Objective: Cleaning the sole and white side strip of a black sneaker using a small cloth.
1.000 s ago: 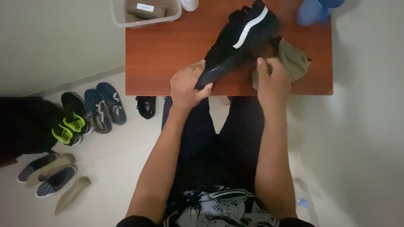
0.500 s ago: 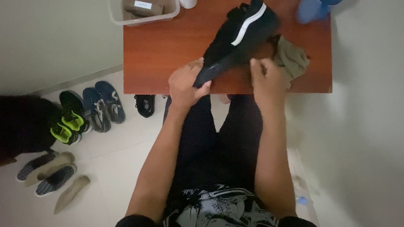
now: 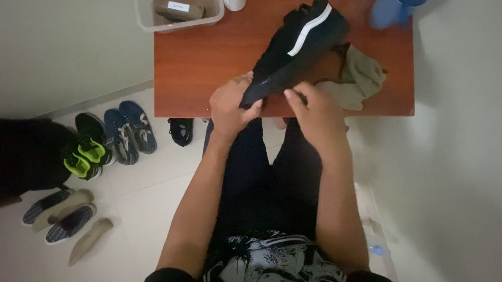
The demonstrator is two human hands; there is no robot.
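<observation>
Head view showed the left hand [image 3: 231,106] with fingers curled tight around one end of a black shoe [image 3: 297,43]. The right hand [image 3: 318,111] pinched the same end with narrow fingers. The shoe was tilted up over the front edge of the red-brown table [image 3: 209,60]. A tan cloth [image 3: 360,78] lay just beside it, near the right edge. A clear box [image 3: 181,4] sat at the back left corner.

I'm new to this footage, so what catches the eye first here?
A black shoe with a white stripe, held at its near end by the left hand and right hand over a red-brown table. A tan cloth lies right of it, and shoes line the floor at left.
</observation>
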